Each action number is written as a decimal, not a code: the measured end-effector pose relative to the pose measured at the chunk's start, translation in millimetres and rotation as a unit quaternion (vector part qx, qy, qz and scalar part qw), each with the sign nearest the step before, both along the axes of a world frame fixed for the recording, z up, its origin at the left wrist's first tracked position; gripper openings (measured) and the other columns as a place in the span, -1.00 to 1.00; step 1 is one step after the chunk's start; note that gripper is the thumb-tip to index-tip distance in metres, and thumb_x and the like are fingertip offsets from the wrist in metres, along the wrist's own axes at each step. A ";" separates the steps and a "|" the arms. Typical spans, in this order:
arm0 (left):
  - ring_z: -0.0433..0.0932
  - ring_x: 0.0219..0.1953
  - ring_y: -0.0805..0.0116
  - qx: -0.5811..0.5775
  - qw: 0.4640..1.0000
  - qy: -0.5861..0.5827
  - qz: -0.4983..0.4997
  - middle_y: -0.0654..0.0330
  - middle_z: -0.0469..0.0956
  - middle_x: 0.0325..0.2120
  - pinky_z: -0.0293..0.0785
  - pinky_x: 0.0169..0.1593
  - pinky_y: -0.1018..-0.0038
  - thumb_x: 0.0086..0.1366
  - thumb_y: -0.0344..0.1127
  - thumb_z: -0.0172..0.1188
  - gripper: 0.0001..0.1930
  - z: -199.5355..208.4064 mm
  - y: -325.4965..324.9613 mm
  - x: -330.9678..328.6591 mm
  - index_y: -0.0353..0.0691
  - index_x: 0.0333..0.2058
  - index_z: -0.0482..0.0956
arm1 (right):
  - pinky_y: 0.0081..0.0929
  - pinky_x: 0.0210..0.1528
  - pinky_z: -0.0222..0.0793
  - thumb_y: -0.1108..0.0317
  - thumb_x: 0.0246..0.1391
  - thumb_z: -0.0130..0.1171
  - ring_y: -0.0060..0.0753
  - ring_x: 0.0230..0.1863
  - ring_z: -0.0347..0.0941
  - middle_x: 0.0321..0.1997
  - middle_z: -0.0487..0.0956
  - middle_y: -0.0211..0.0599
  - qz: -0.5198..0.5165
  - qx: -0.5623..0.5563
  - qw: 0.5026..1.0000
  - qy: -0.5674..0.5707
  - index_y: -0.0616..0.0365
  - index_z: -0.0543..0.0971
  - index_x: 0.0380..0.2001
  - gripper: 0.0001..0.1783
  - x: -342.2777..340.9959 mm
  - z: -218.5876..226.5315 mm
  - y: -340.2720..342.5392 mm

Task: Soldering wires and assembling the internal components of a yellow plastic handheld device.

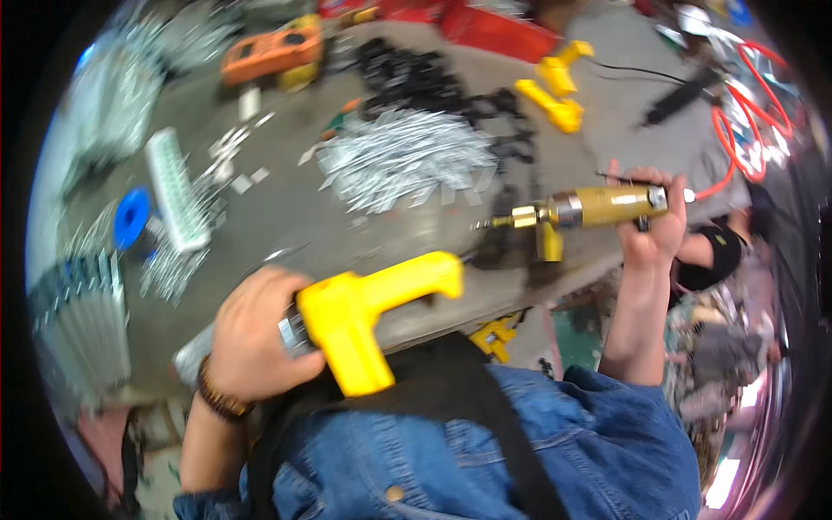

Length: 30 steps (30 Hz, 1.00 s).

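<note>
My left hand (pixel 247 334), with a beaded bracelet at its wrist, is closed on the dark end of a yellow plastic tool housing (pixel 347 325). The housing's long arm points right, over the table's near edge. In my right hand (pixel 654 230) is a gold pneumatic screwdriver (pixel 602 206), held by its rear end. Its bit points left above the table, apart from the housing. A coiled red air hose (pixel 724 143) runs from the driver's back. What the left palm covers is hidden.
On the grey table lie a pile of flat metal strips (pixel 403 160), black parts (pixel 407 78) and yellow pieces (pixel 555 95). Farther left are an orange meter (pixel 269 54), a pale tray (pixel 178 191) and a blue spool (pixel 133 218). Red bins (pixel 498 33) stand at the back.
</note>
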<state>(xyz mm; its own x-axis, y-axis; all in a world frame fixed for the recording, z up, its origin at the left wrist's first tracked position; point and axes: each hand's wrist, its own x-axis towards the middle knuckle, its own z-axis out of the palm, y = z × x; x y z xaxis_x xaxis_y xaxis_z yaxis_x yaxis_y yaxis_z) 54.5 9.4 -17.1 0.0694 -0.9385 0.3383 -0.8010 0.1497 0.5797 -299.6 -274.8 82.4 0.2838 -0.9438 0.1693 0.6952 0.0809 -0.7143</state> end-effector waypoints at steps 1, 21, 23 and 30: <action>0.53 -0.10 -0.08 0.003 1.000 -0.012 0.006 -0.04 0.53 -0.20 0.47 0.04 0.18 -0.27 -0.29 0.41 -0.41 1.5 1.3 -1.5 -0.28 -0.14 0.51 | 0.23 0.26 0.27 -0.04 0.35 -0.02 -0.23 -0.24 0.48 -0.39 0.51 -0.30 -0.078 -0.042 0.992 0.086 0.07 0.43 -0.42 -0.58 -20.7 28.2 -12.7; 0.51 -0.24 0.10 -0.094 0.971 -0.204 0.082 0.10 0.47 -0.22 0.40 -0.22 0.24 -0.25 -0.32 0.40 -0.40 46.9 44.2 -22.9 -0.24 -0.11 0.50 | -0.34 -0.19 0.52 0.28 -0.02 0.49 -0.39 -0.19 0.55 -0.06 0.59 -0.30 -0.509 -0.321 0.622 0.501 0.10 0.41 0.18 -0.30 -266.6 230.2 -279.6; 0.52 -0.27 0.13 -0.096 0.960 -0.241 0.103 0.11 0.47 -0.23 0.40 -0.27 0.27 -0.17 -0.34 0.38 -0.46 52.9 50.9 -27.5 -0.24 -0.11 0.51 | -0.34 0.03 0.43 -0.02 -0.02 0.44 -0.24 -0.13 0.54 -0.10 0.60 -0.22 -0.630 -0.429 0.324 0.561 0.19 0.53 0.05 -0.33 -188.9 194.6 -247.5; 0.53 -0.35 0.28 -0.254 0.904 -0.321 0.120 0.19 0.48 -0.25 0.38 -0.36 0.41 0.07 -0.41 0.27 -0.64 32.4 53.6 -32.8 -0.16 -0.11 0.51 | -0.35 -0.28 0.51 -0.04 0.22 0.15 -0.35 -0.45 0.58 -0.33 0.63 -0.15 0.030 -0.277 0.557 0.782 0.06 0.46 0.13 -0.46 43.8 1.4 -4.8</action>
